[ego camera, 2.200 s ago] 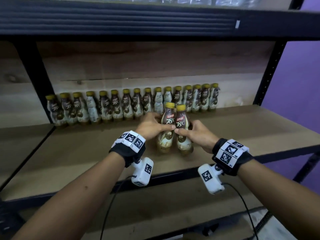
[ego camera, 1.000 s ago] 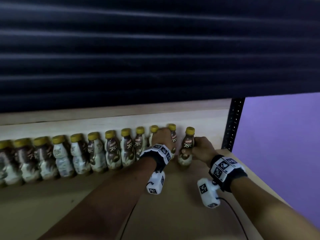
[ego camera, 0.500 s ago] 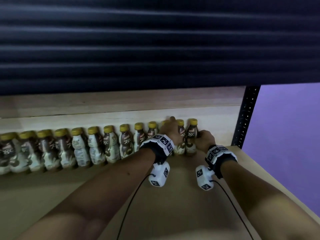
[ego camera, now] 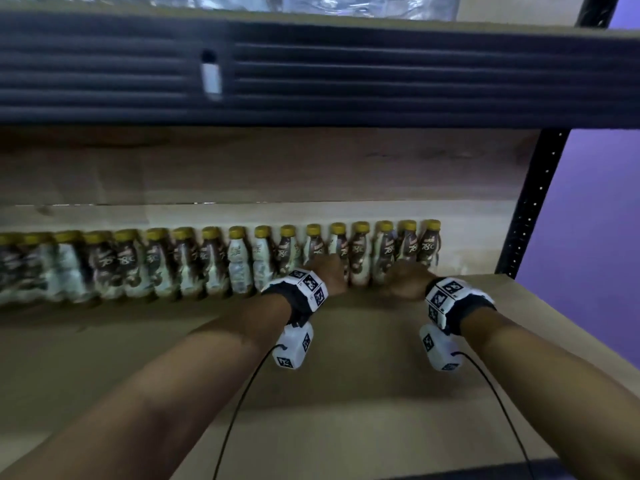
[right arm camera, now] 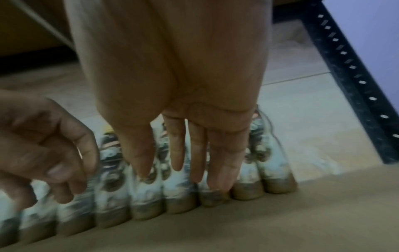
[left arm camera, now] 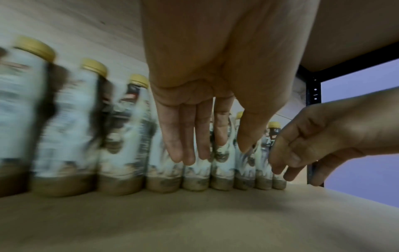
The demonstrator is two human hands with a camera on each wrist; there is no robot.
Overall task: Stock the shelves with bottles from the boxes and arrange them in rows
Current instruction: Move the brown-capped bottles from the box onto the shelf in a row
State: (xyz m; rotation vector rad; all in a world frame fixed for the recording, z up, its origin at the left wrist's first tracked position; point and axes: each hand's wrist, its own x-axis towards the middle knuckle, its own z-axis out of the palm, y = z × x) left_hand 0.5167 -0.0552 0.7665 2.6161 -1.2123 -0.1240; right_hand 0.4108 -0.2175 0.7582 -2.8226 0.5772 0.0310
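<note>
A long row of coffee bottles (ego camera: 242, 261) with yellow caps stands along the back of the wooden shelf (ego camera: 346, 375). Its last bottle (ego camera: 429, 247) is near the right post. My left hand (ego camera: 329, 275) is low in front of the row, right of its middle, with straight fingers (left arm camera: 179, 145) pointing at the bottles (left arm camera: 222, 163) and holding nothing. My right hand (ego camera: 405, 278) is beside it, in front of the row's right end, fingers (right arm camera: 224, 167) extended over the bottles' (right arm camera: 278, 172) lower parts. Whether the fingertips touch the bottles is unclear.
A dark ribbed beam (ego camera: 311, 71) of the shelf above hangs low over the bay. A black perforated post (ego camera: 530, 202) bounds the shelf on the right, with a purple wall (ego camera: 595, 220) beyond. Bare shelf board lies in front of the row.
Both hands have let go of the two bottles, which now stand at the row's right end. The hands have drawn slightly back and down, and the head view has pulled back.
</note>
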